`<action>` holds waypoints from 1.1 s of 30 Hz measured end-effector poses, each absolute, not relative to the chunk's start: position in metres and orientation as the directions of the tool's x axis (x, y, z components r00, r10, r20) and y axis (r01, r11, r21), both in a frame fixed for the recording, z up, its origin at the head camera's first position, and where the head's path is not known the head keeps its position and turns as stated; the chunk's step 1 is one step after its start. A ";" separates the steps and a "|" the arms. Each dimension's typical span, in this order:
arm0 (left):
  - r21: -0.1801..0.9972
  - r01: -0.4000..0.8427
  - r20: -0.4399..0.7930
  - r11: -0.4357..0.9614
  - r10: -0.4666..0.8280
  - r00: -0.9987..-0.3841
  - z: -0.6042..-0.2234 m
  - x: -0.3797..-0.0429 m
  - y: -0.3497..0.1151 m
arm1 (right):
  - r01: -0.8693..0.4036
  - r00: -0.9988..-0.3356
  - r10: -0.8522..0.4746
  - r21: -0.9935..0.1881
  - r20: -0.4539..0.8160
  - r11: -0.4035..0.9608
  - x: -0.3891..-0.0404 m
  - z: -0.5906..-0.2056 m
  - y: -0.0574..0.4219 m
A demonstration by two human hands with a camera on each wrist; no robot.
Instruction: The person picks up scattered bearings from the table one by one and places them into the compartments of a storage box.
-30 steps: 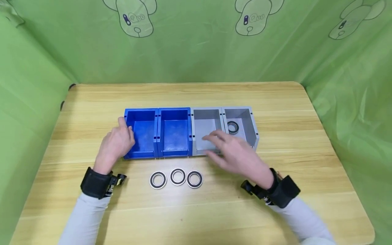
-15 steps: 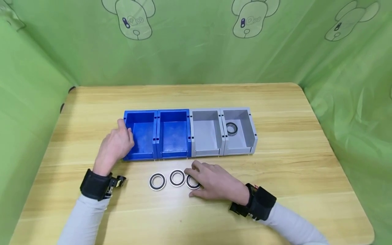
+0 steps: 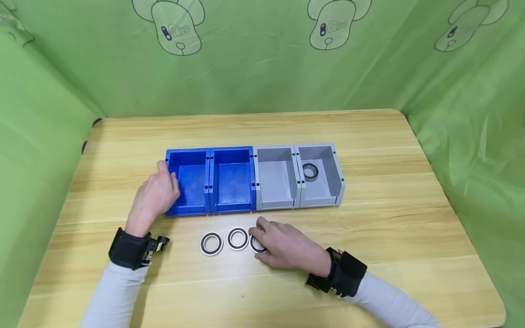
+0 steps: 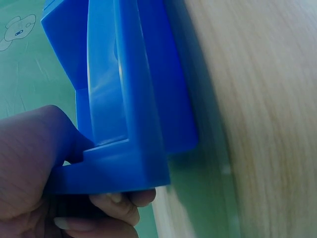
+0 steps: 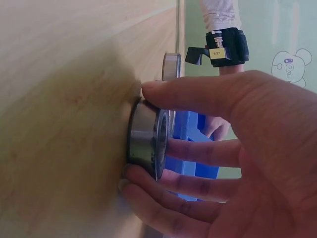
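My left hand [image 3: 153, 196] grips the side wall of the leftmost blue bin [image 3: 188, 182]. In the left wrist view the thumb lies over the wall of that bin [image 4: 106, 94] and the fingertips show on its other side. My right hand [image 3: 291, 246] holds the rightmost bearing [image 3: 253, 246] of three lying in front of the bins. In the right wrist view thumb and fingers stand round the rim of this bearing [image 5: 142, 136], which lies flat on the table. Left of it lie a middle bearing [image 3: 237, 248] and a left bearing [image 3: 211, 253].
A second blue bin [image 3: 233, 182], a grey bin [image 3: 275, 180] and another grey bin [image 3: 326, 187] continue the row, side by side. One bearing [image 3: 316, 172] lies in the rightmost grey bin. Green curtains [image 3: 254, 82] hang round the wooden table [image 3: 389, 205].
My right hand has moved from over the grey bins down and left to the rightmost loose bearing, and its fingers have closed in round it. My left hand has stayed at the blue bin.
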State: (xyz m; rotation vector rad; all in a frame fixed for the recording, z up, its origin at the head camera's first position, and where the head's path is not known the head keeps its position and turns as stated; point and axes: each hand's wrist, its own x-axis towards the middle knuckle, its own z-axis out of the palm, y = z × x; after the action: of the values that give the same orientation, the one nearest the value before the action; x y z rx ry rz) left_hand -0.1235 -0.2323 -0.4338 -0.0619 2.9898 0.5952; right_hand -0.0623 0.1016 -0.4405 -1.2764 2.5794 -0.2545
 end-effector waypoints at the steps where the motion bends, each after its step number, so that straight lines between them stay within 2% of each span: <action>1: 0.381 -0.059 -0.102 0.923 -0.021 -0.995 -0.434 -0.123 -0.232 | -0.753 -0.586 -0.797 -0.264 -0.150 0.603 -0.062 -0.440 0.101; 24: 0.372 -0.057 -0.096 0.927 -0.022 -0.995 -0.434 -0.125 -0.231 | -0.759 -0.582 -0.804 -0.275 -0.120 0.590 -0.063 -0.427 0.108; 33: 0.371 -0.057 -0.100 0.927 -0.021 -0.995 -0.434 -0.125 -0.231 | -0.787 -0.587 -0.809 -0.254 0.030 0.562 -0.066 -0.408 0.118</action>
State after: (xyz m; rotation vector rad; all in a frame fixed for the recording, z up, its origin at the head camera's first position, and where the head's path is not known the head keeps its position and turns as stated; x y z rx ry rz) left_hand -0.1249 -0.2313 -0.4343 -0.0613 2.9907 0.5801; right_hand -0.0664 0.1176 -0.4079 -1.3810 2.6968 -0.3689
